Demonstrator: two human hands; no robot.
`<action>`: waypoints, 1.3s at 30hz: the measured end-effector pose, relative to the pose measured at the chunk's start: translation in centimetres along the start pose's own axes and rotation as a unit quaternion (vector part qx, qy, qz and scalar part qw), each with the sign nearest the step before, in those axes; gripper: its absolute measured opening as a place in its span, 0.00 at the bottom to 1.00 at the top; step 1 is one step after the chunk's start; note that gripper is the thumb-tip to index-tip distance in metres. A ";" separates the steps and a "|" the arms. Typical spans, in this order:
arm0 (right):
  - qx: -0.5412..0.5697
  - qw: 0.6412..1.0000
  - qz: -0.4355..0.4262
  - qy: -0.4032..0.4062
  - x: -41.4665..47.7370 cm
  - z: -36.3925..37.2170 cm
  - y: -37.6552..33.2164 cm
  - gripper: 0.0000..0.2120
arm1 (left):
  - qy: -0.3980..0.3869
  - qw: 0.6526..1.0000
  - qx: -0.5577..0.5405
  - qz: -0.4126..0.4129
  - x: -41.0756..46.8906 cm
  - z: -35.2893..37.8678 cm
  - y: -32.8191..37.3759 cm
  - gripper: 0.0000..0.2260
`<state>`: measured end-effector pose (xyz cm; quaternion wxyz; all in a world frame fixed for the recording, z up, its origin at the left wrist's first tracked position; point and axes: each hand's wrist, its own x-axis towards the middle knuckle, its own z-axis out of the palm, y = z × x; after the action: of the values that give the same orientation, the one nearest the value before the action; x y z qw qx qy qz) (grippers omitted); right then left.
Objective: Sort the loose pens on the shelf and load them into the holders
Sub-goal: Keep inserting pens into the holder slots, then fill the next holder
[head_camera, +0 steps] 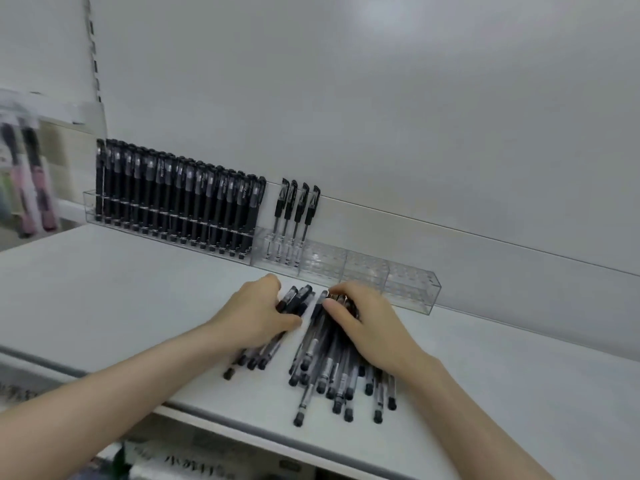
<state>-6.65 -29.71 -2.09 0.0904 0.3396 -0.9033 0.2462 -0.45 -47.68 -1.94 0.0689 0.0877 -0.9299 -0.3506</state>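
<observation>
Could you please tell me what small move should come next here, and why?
Probably lift the left hand with the small bundle it grips to the second holder: only four pens stand there, while the right hand grips the larger pile.

We get bare shelf [121, 289] far left and far right of the pile [332, 375]. Left hand [256, 313] grips a bunch [294, 299], right hand [370, 323] grips the pile top, covering the middle. At the back: packed holder [173, 216], four pens [296, 209] upright, then clear slots [388, 275] open from above.
</observation>
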 end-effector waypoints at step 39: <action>0.224 0.893 -0.014 0.389 11.4 -2.7 -4.6 0.19 | 0.031 0.902 -0.393 0.175 6.9 -3.4 -1.6 0.13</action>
<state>-12.18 -37.82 5.79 0.3599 0.2408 -0.7119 0.5529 -6.39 -52.47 -0.05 0.1871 -0.0994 -0.7147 -0.6666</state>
